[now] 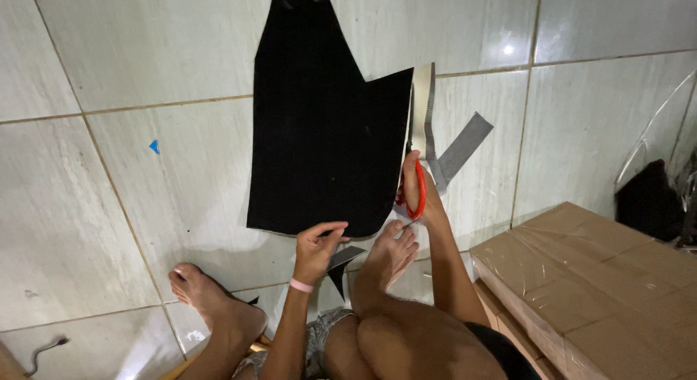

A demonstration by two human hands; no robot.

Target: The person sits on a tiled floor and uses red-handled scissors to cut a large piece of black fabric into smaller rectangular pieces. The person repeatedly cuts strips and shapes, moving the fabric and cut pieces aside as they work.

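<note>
Black sheet [323, 126] lies flat on the pale tiled floor [145, 53], its lower edge near the person's feet, right edge under the cut. Shape is already trimmed: narrow top, a step at the right shoulder, rounded lower corner.

Right hand [421, 195] has fingers threaded through the red-handled scissors [415, 191], closed around the loops; blades run up along the sheet's right edge and are mostly hidden by it. Off-cut strips, grey and cream [443, 140], curl away just beside the blades.

Left hand [318, 248] pinches the bottom edge, thumb and fingers closed narrow on the material, pink band at the wrist. A small black scrap [341, 267] lies by the right foot [392, 253].

Judgement: the cut goes best with the sheet held taut and flat, long steady strokes, waste strip kept clear of the blades.

Cardboard box [595, 285] sits to the right, well apart.
</note>
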